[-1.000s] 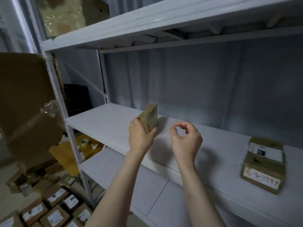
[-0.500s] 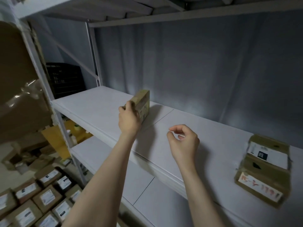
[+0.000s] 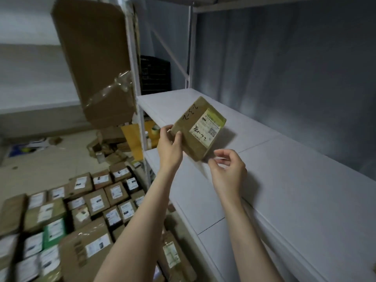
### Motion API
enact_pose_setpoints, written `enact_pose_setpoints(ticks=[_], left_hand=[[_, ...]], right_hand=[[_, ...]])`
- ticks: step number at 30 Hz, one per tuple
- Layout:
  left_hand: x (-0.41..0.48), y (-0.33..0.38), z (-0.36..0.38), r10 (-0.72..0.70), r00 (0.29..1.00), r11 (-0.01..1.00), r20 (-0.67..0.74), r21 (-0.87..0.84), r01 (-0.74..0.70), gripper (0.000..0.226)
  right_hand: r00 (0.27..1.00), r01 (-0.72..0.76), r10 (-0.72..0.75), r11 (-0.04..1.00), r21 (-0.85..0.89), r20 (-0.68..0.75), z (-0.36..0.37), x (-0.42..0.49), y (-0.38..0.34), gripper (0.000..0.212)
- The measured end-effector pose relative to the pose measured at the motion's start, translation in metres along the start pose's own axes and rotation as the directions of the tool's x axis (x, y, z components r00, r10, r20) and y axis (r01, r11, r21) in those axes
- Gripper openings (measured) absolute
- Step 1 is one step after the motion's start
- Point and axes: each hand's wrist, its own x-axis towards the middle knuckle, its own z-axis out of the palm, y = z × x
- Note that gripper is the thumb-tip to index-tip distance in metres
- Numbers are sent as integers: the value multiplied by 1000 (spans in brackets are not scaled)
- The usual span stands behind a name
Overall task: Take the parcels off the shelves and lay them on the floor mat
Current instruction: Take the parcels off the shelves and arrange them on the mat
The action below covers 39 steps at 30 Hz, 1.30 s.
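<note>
My left hand (image 3: 170, 147) grips a small brown parcel (image 3: 198, 129) by its left edge and holds it tilted above the front of the white shelf (image 3: 284, 180). The parcel's face shows a white and green label and handwritten marks. My right hand (image 3: 227, 171) hovers just below the parcel's lower right corner, fingers curled and apart, holding nothing. Down to the left, several labelled parcels (image 3: 97, 202) lie side by side on the floor.
The shelf's white upright post (image 3: 137, 98) stands left of my hands. A large cardboard box (image 3: 95, 58) hangs out at upper left. A black crate (image 3: 155, 75) sits behind the shelf end. Loose cardboard and yellow packaging (image 3: 132, 139) litter the floor beyond the parcels.
My left hand has lifted the small parcel off the shelf and turned its labelled face toward me. The view has swung left and down, so the floor parcels now show and the right-hand shelf box is gone.
</note>
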Motion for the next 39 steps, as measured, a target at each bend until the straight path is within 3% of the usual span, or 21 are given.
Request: enact_pose_setpoints(ticks=[8, 15, 19, 22, 28, 31, 39], left_hand=[[-27, -42, -156, -171, 931, 985, -322, -64, 159, 16], [-89, -86, -301, -273, 794, 959, -543, -86, 271, 20], [-138, -116, -386, -326, 644, 930, -693, -113, 349, 19], [-183, -147, -453, -392, 492, 877, -777, -155, 455, 17], [-281, -214, -555, -568, 216, 686, -794, -310, 658, 24], [-320, -241, -592, -629, 83, 525, -773, -343, 779, 24], [-357, -291, -628, -672, -91, 401, -735, -465, 789, 27]], right_hand=[[937, -73, 56, 997, 37, 346, 95, -64, 1, 23], [748, -189, 221, 975, -118, 626, 167, -169, 20, 28], [654, -267, 348, 937, -225, 672, 200, -235, 39, 26], [593, -294, 434, 901, -319, 679, 219, -285, 52, 25], [430, -334, 611, 792, -511, 665, 260, -383, 79, 22], [351, -358, 659, 751, -555, 665, 280, -428, 91, 24], [258, -422, 750, 654, -628, 609, 310, -484, 122, 18]])
